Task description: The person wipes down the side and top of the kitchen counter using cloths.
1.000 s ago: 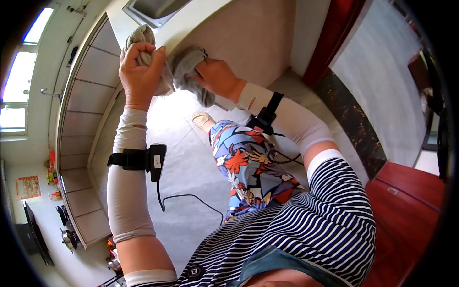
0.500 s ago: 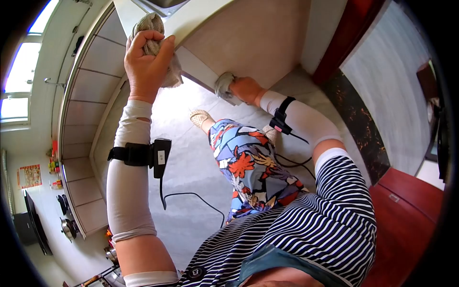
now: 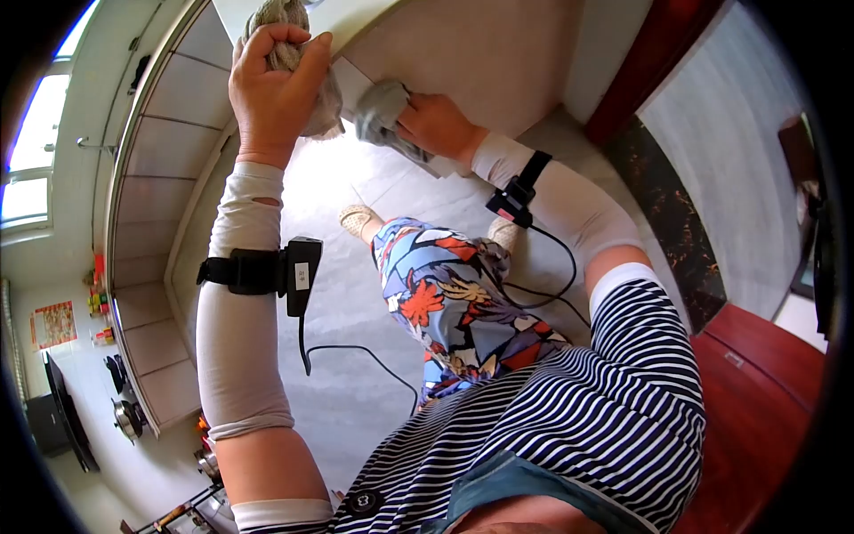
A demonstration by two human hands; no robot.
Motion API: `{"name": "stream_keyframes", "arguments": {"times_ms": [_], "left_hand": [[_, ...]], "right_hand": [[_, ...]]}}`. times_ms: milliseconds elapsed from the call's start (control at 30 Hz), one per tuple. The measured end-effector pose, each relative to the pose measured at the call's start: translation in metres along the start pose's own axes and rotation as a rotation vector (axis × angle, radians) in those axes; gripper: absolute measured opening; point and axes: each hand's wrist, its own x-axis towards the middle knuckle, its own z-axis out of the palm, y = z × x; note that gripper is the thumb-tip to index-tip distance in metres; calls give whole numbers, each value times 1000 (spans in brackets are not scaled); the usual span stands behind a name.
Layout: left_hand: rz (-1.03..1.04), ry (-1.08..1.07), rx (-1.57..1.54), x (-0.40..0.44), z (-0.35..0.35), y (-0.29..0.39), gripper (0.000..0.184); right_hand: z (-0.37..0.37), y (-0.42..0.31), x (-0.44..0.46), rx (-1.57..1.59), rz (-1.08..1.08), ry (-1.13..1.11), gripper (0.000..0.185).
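Note:
My left hand (image 3: pixel 269 105) is closed round a bunched beige-grey cloth (image 3: pixel 288 55), up by the edge of the white countertop (image 3: pixel 366 28). Part of that cloth hangs down below the fingers. My right hand (image 3: pixel 442 125) grips a second, grey-green cloth (image 3: pixel 382 111) against the pale panel under the counter. Its fingertips are partly hidden in the folds, and the cloth lies near the panel's lower edge.
A row of tiled cabinet fronts (image 3: pixel 169 151) runs along the left. Red furniture (image 3: pixel 756 374) stands at the right, beyond a dark marbled floor strip (image 3: pixel 663 222). Black cables (image 3: pixel 365 349) trail from the straps on both forearms.
My right hand has moved up and to the left along the panel with its cloth, which now looks more spread out. The left hand appears slightly higher, still holding its cloth.

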Motion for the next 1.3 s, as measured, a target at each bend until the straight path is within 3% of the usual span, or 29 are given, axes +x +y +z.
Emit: {"name": "stream_keyframes", "arguments": {"times_ms": [233, 333, 533, 667, 733, 767, 833, 867, 933, 967, 1033, 1067, 1133, 1300], "left_hand": [[-57, -20, 2, -4, 1, 10, 17], [-37, -23, 4, -7, -3, 13, 17], [-151, 34, -203, -13, -12, 15, 18], [-153, 20, -179, -15, -19, 16, 17], [-141, 17, -189, -16, -22, 16, 17], [-130, 25, -202, -17, -23, 17, 16], [-180, 1, -180, -18, -28, 21, 16], [-146, 9, -130, -18, -30, 20, 16], [-112, 14, -84, -18, -34, 20, 16], [-125, -5, -88, -21, -35, 20, 14], [-140, -21, -93, -21, -37, 20, 11], [-137, -19, -99, -22, -38, 20, 11], [-129, -12, -105, -20, -39, 19, 11], [-173, -48, -80, -21, -43, 15, 11]], "right_hand": [[70, 28, -118, 27, 96, -234, 15], [86, 27, -148, 75, 289, -429, 17], [126, 21, -197, 188, 472, -560, 17], [169, 33, -246, 238, 592, -590, 19], [175, 32, -256, 276, 883, -601, 22], [178, 33, -259, 281, 887, -601, 22], [179, 36, -263, 298, 1167, -468, 25], [180, 37, -264, 300, 1168, -471, 25], [186, 44, -269, 439, 1403, -291, 29], [186, 50, -274, 434, 1403, -291, 29], [181, 62, -282, 51, 600, -660, 39], [181, 64, -285, 47, 599, -663, 39], [189, 75, -294, 144, 749, -352, 47], [135, 150, -282, -126, 856, -445, 56]]}}
